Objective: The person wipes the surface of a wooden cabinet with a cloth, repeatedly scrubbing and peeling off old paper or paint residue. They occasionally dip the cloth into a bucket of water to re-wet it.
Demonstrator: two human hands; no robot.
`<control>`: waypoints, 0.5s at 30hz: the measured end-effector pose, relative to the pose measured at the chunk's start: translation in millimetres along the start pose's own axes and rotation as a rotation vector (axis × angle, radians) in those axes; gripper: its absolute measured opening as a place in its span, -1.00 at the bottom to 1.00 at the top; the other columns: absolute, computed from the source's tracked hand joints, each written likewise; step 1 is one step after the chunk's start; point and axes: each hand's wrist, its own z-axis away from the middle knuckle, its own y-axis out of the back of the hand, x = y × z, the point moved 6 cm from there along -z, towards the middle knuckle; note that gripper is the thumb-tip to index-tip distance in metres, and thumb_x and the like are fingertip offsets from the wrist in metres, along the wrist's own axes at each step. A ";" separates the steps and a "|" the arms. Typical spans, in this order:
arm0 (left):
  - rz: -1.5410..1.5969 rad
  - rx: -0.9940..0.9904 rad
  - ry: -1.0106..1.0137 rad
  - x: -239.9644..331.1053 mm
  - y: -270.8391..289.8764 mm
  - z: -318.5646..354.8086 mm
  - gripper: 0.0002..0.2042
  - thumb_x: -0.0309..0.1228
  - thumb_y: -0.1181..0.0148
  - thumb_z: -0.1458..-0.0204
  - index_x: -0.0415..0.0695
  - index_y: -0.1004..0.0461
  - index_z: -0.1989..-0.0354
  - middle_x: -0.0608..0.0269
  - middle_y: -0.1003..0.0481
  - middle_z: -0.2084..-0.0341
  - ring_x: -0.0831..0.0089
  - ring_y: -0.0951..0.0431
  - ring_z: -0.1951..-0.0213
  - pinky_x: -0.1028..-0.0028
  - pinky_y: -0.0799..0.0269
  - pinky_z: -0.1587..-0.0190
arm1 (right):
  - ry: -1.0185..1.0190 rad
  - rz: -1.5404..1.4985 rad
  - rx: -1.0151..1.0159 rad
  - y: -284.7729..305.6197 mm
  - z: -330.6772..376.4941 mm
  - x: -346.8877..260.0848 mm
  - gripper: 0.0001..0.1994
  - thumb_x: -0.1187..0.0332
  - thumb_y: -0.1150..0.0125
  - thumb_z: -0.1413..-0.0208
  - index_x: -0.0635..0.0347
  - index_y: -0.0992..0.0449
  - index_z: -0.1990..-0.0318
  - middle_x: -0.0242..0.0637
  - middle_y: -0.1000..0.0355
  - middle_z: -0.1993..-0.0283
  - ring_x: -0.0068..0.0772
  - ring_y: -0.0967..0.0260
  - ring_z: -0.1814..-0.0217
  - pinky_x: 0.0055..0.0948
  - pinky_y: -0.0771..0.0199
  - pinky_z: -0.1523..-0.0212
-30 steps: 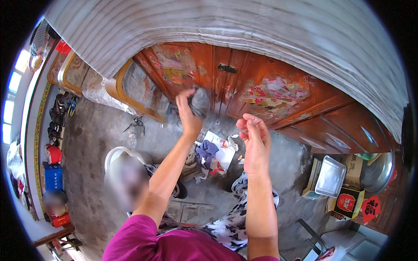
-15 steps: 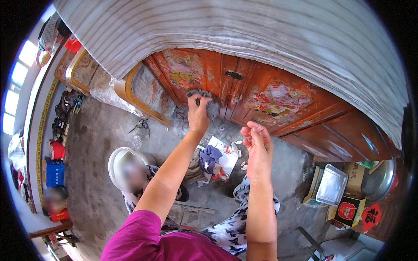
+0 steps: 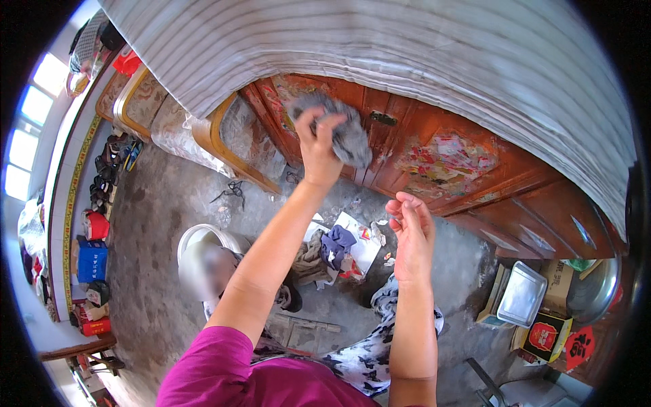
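My left hand (image 3: 319,152) grips a bunched grey cloth (image 3: 352,136) over the left door of a reddish-brown wooden cabinet (image 3: 386,146). Part of the cloth hangs to the right of my fingers; the patch of door behind it is hidden. Torn paper remnants (image 3: 447,163) cover the right door's panel. My right hand (image 3: 412,237) is raised in front of that door, apart from it, with fingers curled in toward the thumb. Whether anything small is pinched there does not show.
A striped cloth (image 3: 407,47) drapes over the cabinet top. On the floor are a white bucket (image 3: 196,234), a purple cloth (image 3: 337,245) on white board, and paper scraps. Left stands a wood-framed sofa (image 3: 224,129); right, a metal tray (image 3: 522,292) and boxes.
My left hand has lifted the grey cloth higher on the left door, and more of it is spread into view. My right hand keeps nearly the same pose. The view has shifted slightly.
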 end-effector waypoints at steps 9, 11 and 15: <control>0.021 -0.052 0.353 -64.2 23.3 60.3 -0.55 -0.72 -0.20 0.21 -0.22 -0.34 0.05 0.00 -0.32 0.04 0.01 -0.32 -0.06 0.18 -0.24 -0.20 | 0.013 -0.028 0.018 -1.9 -5.3 -1.7 -0.77 0.22 -0.21 -0.31 0.08 -0.58 -0.02 -0.40 -0.57 0.11 -0.58 -0.45 0.03 -0.52 -0.32 0.03; 0.269 0.245 0.231 -41.2 42.7 7.7 -0.64 -0.44 -0.24 -0.07 -0.22 -0.35 -0.02 0.00 -0.32 -0.01 0.00 -0.31 -0.13 0.11 -0.17 -0.26 | -0.003 -0.015 0.018 -3.8 -4.2 1.7 -0.77 0.21 -0.21 -0.32 0.08 -0.58 -0.02 -0.41 -0.57 0.12 -0.58 -0.45 0.03 -0.52 -0.31 0.03; 0.122 0.208 0.003 5.6 43.4 -64.0 -0.65 -0.47 -0.27 -0.11 -0.14 -0.45 -0.08 0.09 -0.35 -0.10 0.06 -0.30 -0.20 0.15 -0.19 -0.29 | -0.001 0.015 0.026 -5.2 -1.8 0.8 -0.77 0.21 -0.21 -0.32 0.08 -0.57 -0.02 -0.41 -0.57 0.12 -0.58 -0.45 0.03 -0.52 -0.31 0.03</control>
